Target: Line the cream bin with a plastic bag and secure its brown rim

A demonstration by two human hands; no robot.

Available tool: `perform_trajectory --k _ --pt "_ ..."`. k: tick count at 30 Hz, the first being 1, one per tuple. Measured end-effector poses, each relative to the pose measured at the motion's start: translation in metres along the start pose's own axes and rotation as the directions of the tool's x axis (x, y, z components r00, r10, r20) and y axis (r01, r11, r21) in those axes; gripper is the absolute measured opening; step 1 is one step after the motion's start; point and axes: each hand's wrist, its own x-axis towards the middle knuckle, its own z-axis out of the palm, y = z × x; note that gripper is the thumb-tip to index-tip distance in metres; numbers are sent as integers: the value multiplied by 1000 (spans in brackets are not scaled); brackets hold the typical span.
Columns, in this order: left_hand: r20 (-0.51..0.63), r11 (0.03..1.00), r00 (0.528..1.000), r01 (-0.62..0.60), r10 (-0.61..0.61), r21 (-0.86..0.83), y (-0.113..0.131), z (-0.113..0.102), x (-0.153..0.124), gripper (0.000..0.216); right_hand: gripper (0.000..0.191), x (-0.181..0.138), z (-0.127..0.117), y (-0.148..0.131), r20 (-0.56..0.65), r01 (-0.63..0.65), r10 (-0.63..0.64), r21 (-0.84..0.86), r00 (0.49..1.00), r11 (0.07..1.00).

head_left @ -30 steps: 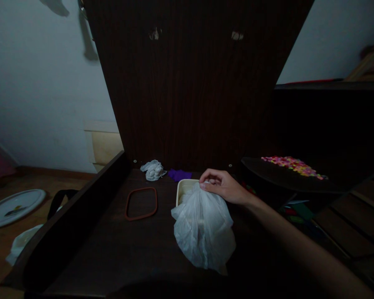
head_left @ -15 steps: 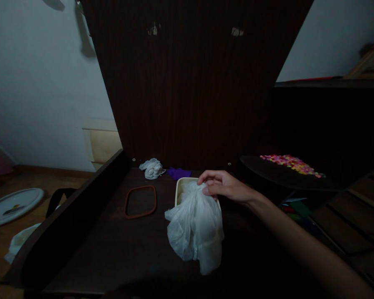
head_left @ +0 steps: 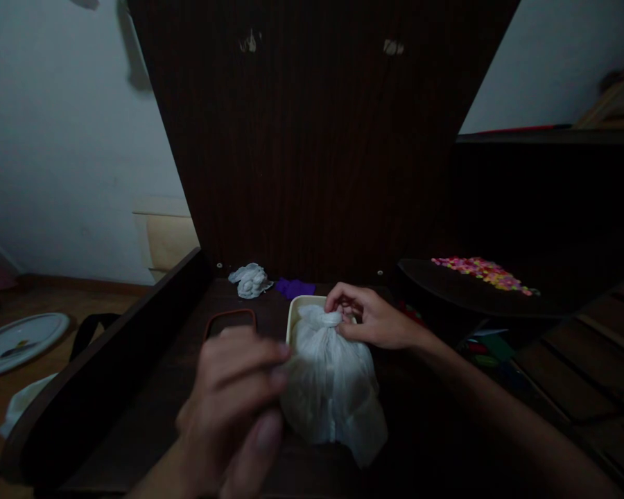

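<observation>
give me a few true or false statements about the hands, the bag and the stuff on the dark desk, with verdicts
1. The right hand pinches the gathered top of the white plastic bag. True.
2. The left hand is out of view. False: it is raised close to the camera, at the bag's left side.
3. The cream rectangular plastic container sits behind the bag. True.
4. The brown rubber seal ring lies inside the container. False: it lies on the dark wooden desk, left of the container.
5. The multicoloured beads lie on the floor. False: they lie on a dark shelf at the right.
</observation>
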Motion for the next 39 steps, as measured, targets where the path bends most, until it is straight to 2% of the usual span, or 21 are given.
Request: perform_trajectory --k 2,5,7,10,14,18,21,28,32,34,36,39 --pt "32 1000 999 11 -10 -29 -14 11 23 24 26 0 1 -1 -3 35 -35 -14 999 999" --pt "215 989 972 119 -97 -92 -29 25 50 31 27 0 3 -3 -16 83 -84 -50 996 995" --pt "324 974 940 164 -107 -154 -34 31 59 31 25 0 4 -3 -36 119 -124 -103 992 987" --pt "387 955 917 194 -96 -223 -35 37 63 27 21 -2 4 -1 -83 168 -186 -187 979 968" --pt "392 952 914 207 -105 -227 -38 42 64 20 19 -5 5 1 -136 197 -244 -289 960 937" --pt "335 952 934 209 -127 -221 -44 45 63 12 20 -6 10 0 -166 204 -282 -376 945 904" --pt "297 955 943 217 -152 -200 -47 45 61 12 19 -6 14 -2 -164 176 -262 -409 951 895" --pt "252 945 948 249 -193 -210 -52 43 60 15 14 -17 14 -4 -114 119 -170 -354 979 928" --pt "220 912 939 318 -265 -257 -55 45 59 15 22 -22 15 -5 -107 115 -159 -334 981 935" --pt "247 897 926 349 -286 -272 -56 46 59 15 23 -23 15 -6 -125 108 -156 -328 980 938" --pt "305 905 916 342 -261 -252 -55 45 61 15 18 -22 16 -7 -144 100 -156 -332 977 938" --pt "347 949 926 230 -145 -216 -51 41 68 16 12 -20 16 -10 -134 113 -168 -349 977 930"
